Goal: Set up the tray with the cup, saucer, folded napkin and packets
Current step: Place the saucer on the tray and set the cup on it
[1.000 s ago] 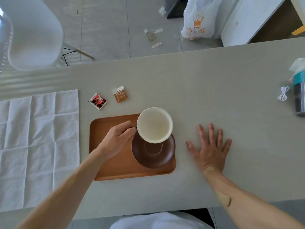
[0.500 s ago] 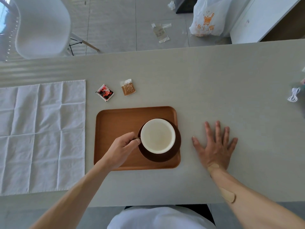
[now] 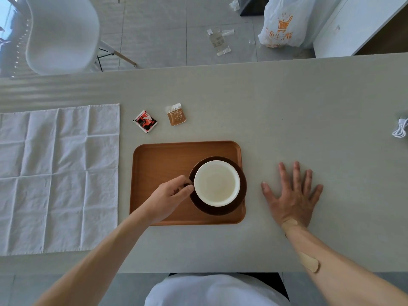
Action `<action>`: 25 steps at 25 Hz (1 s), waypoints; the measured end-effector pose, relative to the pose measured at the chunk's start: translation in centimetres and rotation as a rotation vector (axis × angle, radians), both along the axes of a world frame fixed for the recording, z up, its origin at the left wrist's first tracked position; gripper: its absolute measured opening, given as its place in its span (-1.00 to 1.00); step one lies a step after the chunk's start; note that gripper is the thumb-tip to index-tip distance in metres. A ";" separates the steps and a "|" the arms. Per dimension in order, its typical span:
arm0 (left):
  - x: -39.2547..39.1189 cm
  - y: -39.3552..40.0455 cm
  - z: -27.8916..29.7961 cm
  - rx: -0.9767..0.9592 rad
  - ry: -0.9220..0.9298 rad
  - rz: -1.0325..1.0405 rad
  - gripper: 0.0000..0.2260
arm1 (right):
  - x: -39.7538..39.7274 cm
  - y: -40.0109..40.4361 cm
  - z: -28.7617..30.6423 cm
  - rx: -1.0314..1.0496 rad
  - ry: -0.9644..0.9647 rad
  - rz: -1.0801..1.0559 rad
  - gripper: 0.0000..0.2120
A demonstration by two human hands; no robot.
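Two hands in view. Left hand (image 3: 169, 196) pinches the dark handle of the cup (image 3: 217, 183) between thumb and fingers, closed on it — cup sits upright on the dark brown saucer (image 3: 220, 209), centred on it. Saucer rests on the wooden tray (image 3: 163, 160), toward the tray's 3 o'clock side, its rim reaching the tray's right edge. Right hand (image 3: 292, 195) lies flat on the table (image 3: 287, 102), palm down, fingers spread, holding nothing, at 3 o'clock of the tray and apart from it. Red packet (image 3: 145, 121) and brown packet (image 3: 176, 114) lie on the table at 11 to 12 o'clock of the tray, just beside each other, not touching, off the tray. White napkin (image 3: 58, 177) is spread open and creased — at 9 o'clock of the tray, near its left edge, not on it. White cable (image 3: 400, 129) at the far 3 o'clock edge. White chair (image 3: 61, 34) and plastic bag (image 3: 284, 23) on the floor beyond the table.
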State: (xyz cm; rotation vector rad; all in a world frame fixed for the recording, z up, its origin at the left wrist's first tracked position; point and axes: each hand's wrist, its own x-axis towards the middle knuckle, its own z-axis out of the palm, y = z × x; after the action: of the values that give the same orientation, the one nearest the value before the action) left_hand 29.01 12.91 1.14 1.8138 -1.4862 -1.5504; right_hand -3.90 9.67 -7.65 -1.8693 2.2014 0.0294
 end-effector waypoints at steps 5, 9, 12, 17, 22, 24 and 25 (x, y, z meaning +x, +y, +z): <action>-0.1 -0.3 0.3 -0.069 -0.065 -0.049 -0.75 | 0.0 0.0 -0.2 -0.007 -0.008 -0.007 -0.28; -0.3 0.2 -0.1 -0.050 -0.089 -0.033 -0.89 | -0.1 0.0 -0.3 -0.006 -0.008 -0.003 -0.28; -0.1 0.2 -0.2 -0.073 -0.099 -0.034 -0.91 | -0.1 0.0 -0.3 -0.009 -0.009 -0.005 -0.28; 0.0 0.3 -0.3 -0.065 -0.062 0.009 -0.95 | -0.2 0.1 -0.5 -0.022 -0.013 -0.005 -0.28; 0.1 0.3 -0.6 -0.077 -0.053 0.031 -0.92 | -0.2 0.1 -0.7 -0.031 -0.014 -0.005 -0.28; 0.1 0.3 -0.8 -0.081 -0.047 0.035 -0.91 | -0.3 0.0 -0.7 -0.032 -0.009 -0.009 -0.28; 0.1 0.3 -0.9 -0.083 -0.044 0.039 -0.91 | -0.3 0.0 -0.8 -0.029 -0.009 -0.010 -0.28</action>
State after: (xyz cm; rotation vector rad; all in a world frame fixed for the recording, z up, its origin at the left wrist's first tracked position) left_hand 29.15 13.25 0.20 1.8290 -1.5029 -1.4183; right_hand -4.18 9.68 -8.46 -1.8701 2.2170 -0.0131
